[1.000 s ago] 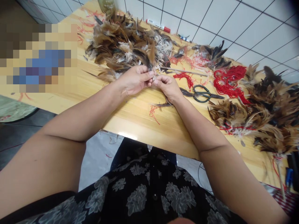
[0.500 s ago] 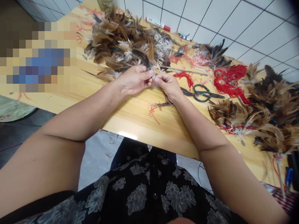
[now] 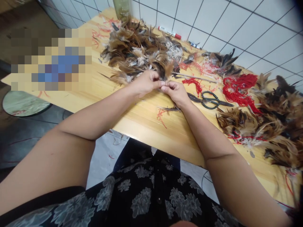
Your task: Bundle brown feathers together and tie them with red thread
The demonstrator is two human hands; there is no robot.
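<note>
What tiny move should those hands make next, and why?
Maybe draw the right hand back slightly, left hand holding steady. Their fingertips meet just beside some brown feathers and hide whatever may be between them, so a small gap might let you see it.

You are at a small craft work area, perhaps a workshop or a room at home; which one is unclear. A pale wooden counter (image 3: 132,116) stands against a white tiled wall (image 3: 213,19). Brown feathers (image 3: 132,44) lie heaped at twelve o'clock and at three o'clock, with red cord (image 3: 239,90) and black-handled scissors (image 3: 210,100) at two o'clock. Two markers (image 3: 169,32) rest by the wall at twelve o'clock. Grey tiled flooring (image 3: 106,149) shows below.
</note>
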